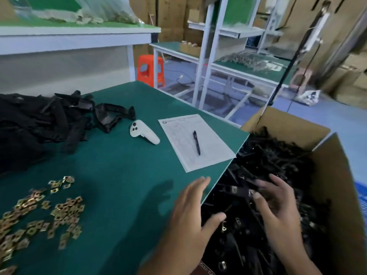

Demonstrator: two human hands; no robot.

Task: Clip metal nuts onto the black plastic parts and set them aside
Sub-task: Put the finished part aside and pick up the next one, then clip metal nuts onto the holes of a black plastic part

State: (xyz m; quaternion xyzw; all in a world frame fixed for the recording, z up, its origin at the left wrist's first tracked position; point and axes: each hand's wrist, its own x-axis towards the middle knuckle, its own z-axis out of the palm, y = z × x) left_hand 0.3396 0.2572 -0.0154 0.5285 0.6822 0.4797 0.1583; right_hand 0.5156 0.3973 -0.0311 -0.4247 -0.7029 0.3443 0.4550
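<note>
From overhead, both hands, left (pixel 190 213) and right (pixel 278 211), hover loose-fingered and holding nothing over the carton (pixel 337 175) heaped with clipped black parts (pixel 268 159), while plenty of unclipped parts (pixel 39 124) and metal nuts (pixel 65 211) wait on the counter (pixel 123 175).

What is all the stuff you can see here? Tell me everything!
Nuts: many, brass, near left of mat.
Black parts: a heap, far left of mat.
Controller: one, white, mid mat.
Paper: one sheet, white, right side of mat.
Pen: one, black, on the paper.
Mat: one, green, covers the table.
Box: one, brown cardboard, right of table, full of black parts with nuts.
Stool: one, orange, behind the table.
Left hand: open, over mat edge.
Right hand: open, over the box.
</note>
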